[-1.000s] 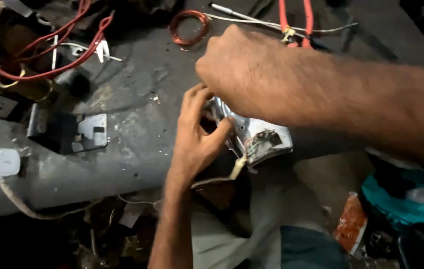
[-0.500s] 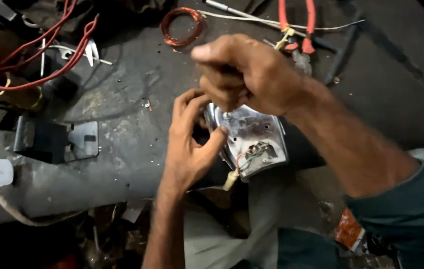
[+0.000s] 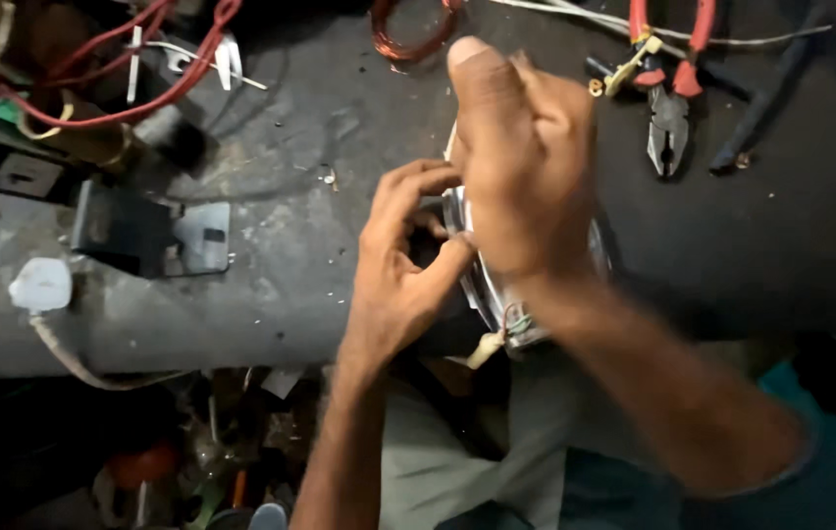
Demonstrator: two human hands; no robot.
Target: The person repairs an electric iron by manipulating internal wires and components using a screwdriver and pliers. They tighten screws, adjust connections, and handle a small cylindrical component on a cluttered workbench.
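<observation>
My left hand [image 3: 400, 270] grips the left side of a small shiny metal device [image 3: 496, 294] at the near edge of the dark workbench [image 3: 320, 177]. A short tan wire end sticks out below the device. My right hand [image 3: 526, 162] is closed over the top of the device and hides most of it. I cannot see whether the right hand holds a tool.
Red-handled pliers [image 3: 668, 108] lie at the back right. A coil of copper wire [image 3: 408, 34] lies at the back centre, red wires [image 3: 133, 69] at the back left. A black block with a metal bracket [image 3: 148, 231] and a white plug [image 3: 42, 285] lie left.
My right hand has come down from the back onto the top of the metal device. The left hand has kept its grip on it. The view has moved closer.
</observation>
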